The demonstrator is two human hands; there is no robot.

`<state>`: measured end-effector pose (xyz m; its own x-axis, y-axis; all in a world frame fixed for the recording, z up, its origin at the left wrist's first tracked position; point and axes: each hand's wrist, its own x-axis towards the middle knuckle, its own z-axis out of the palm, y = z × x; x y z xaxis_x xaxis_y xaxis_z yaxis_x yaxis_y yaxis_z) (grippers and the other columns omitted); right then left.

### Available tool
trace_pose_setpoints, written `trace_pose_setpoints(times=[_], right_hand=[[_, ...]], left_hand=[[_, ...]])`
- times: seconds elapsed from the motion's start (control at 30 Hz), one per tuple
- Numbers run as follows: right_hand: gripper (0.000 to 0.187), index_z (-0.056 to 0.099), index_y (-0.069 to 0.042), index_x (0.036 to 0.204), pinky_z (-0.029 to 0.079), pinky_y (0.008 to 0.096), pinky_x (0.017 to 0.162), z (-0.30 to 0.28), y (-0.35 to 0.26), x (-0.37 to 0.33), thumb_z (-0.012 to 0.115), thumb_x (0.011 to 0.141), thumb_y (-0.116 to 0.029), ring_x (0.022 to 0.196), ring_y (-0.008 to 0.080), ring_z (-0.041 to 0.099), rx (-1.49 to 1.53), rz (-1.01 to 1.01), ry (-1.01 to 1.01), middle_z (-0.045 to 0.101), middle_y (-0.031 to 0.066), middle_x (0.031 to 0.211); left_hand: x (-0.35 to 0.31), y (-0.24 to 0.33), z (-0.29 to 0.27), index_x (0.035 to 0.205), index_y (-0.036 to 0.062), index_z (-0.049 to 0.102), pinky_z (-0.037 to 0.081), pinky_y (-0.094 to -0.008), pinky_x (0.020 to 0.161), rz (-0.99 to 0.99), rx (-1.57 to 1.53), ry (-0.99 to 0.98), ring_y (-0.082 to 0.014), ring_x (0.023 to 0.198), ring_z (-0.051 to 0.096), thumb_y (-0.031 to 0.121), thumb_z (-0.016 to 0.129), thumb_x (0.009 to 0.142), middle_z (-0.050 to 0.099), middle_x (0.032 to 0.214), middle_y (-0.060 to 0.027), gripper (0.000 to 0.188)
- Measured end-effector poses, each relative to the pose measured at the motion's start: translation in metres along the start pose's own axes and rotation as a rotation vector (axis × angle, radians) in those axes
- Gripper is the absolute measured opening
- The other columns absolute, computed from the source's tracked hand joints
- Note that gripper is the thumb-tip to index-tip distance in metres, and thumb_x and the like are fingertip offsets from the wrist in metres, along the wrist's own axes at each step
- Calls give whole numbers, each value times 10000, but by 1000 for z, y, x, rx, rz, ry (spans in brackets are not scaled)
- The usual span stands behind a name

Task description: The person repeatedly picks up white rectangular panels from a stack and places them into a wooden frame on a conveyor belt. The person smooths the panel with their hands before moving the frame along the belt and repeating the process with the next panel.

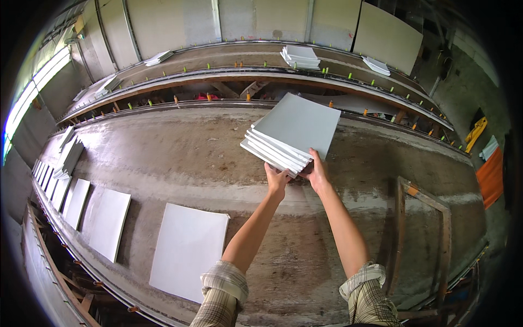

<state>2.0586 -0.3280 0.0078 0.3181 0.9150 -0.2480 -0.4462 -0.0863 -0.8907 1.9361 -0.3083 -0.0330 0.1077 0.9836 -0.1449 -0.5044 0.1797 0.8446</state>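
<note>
Both my arms stretch forward over a long brown work table (207, 141). A stack of white square panels (297, 128) is gripped by its near edge, its layers slightly fanned out. My left hand (278, 180) closes on the near left corner, thumb toward the edges. On the near right side my right hand (317, 171) clasps the stack, thumb lying along the top panel. Fingers beneath the stack are mostly hidden. Left of my left forearm, a single white panel (189, 250) lies flat on the table.
More white panels (110, 223) lie in a row toward the left end, near a stack (70, 155). A wooden frame (400, 234) rests on the right. Behind runs a second long table (218, 57) with stacks (300, 57) and colored pegs along its edges.
</note>
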Motion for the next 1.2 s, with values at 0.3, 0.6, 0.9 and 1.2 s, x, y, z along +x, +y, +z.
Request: trace_pose_setpoints(times=[0.3,0.6,0.9,1.2], right_hand=[[575,499,-89,1130,451,480,775,153,46,-17,684,732,-460,1009,228,514,13,83,-193,534,93,1096],[565,513,-119,1155,320,347,927,181,82,-38,720,722,-418,1075,183,451,-161,108,-310,480,42,1204],[562,411,-14,1293,403,357,960,95,-29,-144,639,829,-234,1173,226,469,-639,4,-609,473,181,1280],[395,496,-77,1241,459,361,866,-95,-168,-343,571,879,-215,1074,247,561,-1546,-383,-495,571,119,1192]], left_hand=[[3,82,-118,1346,43,171,516,-335,739,236,14,242,-262,1046,542,-153,468,757,440,1245,-178,688],[-31,123,-159,1396,-47,146,256,-317,1046,131,144,206,-261,1323,273,149,554,857,206,1449,-216,704],[-147,163,-83,1413,18,153,150,-379,1097,175,272,-35,-241,1356,201,231,552,855,185,1474,-152,718],[-271,132,55,1408,146,225,200,-391,1099,-66,312,-556,-227,1340,237,279,482,910,252,1451,-101,576]])
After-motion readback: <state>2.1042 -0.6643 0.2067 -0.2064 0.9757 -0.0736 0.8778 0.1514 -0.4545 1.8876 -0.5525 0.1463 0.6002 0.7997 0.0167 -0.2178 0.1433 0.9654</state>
